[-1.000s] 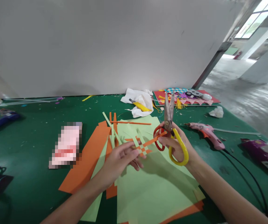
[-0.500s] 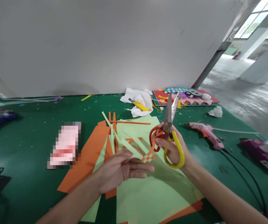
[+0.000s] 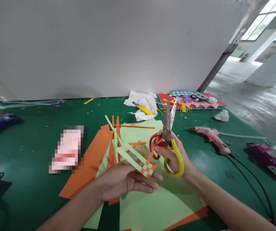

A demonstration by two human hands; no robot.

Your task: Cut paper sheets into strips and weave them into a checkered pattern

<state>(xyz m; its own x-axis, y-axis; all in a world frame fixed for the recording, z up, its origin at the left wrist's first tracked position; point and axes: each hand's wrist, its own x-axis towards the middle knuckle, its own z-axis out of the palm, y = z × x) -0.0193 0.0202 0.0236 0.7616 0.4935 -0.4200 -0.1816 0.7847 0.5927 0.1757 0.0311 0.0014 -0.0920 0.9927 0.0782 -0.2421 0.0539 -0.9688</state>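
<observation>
My right hand is closed round a pair of scissors with one red and one yellow handle loop, their blades pointing up and slightly apart. An orange paper strip is also pinched in its fingers and leads down to a small woven orange and green paper checker. Long loose green strips run from the checker toward the upper left. My left hand lies palm up beneath the woven piece, fingers stretched out and slightly spread. The checker rests over these fingers; the left thumb is partly hidden behind the strips.
Green paper sheets and orange paper lie on the green table. A pink glue gun with a cord and a purple device are on the right. A yellow cutter lies on white tissue at the back.
The right hand has moved left and slightly down with the scissors. The woven paper has come down over my left hand's fingers, which have spread a little.
</observation>
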